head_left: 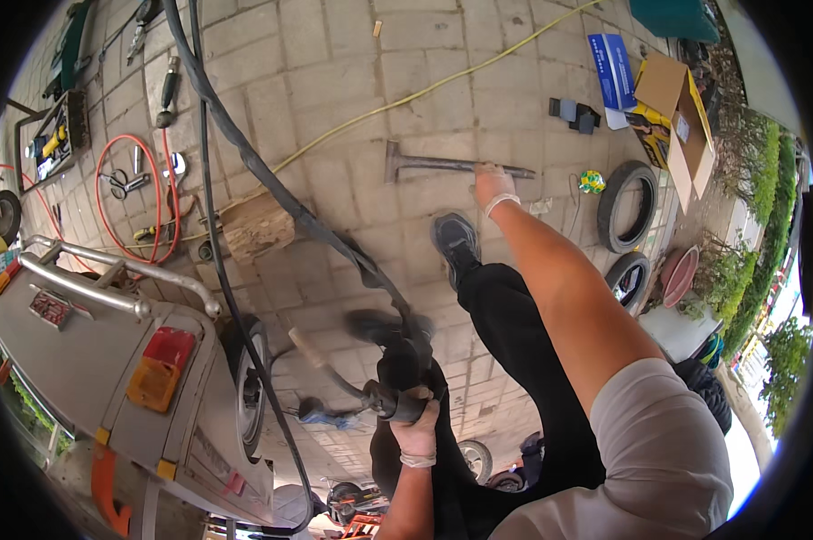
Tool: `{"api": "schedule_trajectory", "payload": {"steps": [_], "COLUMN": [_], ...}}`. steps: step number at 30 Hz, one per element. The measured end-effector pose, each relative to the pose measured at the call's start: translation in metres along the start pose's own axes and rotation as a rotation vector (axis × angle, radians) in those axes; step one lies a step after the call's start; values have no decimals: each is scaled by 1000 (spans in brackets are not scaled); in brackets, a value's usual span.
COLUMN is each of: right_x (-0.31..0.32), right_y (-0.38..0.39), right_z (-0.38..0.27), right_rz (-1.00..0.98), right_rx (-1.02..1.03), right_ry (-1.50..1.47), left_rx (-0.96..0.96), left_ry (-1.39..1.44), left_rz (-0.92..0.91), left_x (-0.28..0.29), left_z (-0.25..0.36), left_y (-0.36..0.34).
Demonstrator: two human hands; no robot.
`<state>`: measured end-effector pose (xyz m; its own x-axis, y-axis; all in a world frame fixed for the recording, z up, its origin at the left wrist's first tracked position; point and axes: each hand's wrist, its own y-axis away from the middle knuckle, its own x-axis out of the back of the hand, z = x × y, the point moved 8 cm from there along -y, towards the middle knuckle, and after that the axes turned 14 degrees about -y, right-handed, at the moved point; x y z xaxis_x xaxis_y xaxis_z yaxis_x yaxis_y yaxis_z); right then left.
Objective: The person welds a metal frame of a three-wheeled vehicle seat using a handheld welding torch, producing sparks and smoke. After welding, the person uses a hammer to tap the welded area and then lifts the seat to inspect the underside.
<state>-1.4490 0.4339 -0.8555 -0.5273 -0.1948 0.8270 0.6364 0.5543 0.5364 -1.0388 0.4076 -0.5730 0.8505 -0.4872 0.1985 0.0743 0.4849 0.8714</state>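
My right hand (494,186) is wrapped round the handle of a metal hammer (433,164), held out ahead above the paving. The hammer's T-shaped head points left. Lower down, in front of my left leg, my left hand (415,434) is closed round the dark handle of what looks like a welding torch (381,399). Its curved neck ends in a pale tip (305,342) pointing up and left. A thick black cable (271,180) runs down from the top toward this hand. My fingers partly hide the torch handle.
A grey vehicle (73,333) with a metal rail stands at left. A wood block (255,225), an orange hose (98,193) and hand tools lie near it. Tyres (606,216) and an open cardboard box (685,126) are at right. A yellow hose (424,90) crosses the paving.
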Motion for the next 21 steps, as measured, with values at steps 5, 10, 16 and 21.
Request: {"api": "schedule_trajectory", "payload": {"steps": [5, 10, 16, 21], "right_x": [-54, -16, 101, 275], "right_y": [-61, -6, 133, 245], "right_z": [5, -5, 7, -17], "right_rz": [-122, -153, -202, -366], "right_rx": [68, 143, -274, -357], "right_ry": [162, 19, -332, -463], "left_rx": [-101, -60, -139, -299], "left_ry": [-83, -66, 39, 297], "left_rz": [-105, -141, -165, -242], "left_x": [-2, -9, 47, 105], "left_z": [-14, -28, 50, 179], "left_y": [-14, -6, 119, 292]}}
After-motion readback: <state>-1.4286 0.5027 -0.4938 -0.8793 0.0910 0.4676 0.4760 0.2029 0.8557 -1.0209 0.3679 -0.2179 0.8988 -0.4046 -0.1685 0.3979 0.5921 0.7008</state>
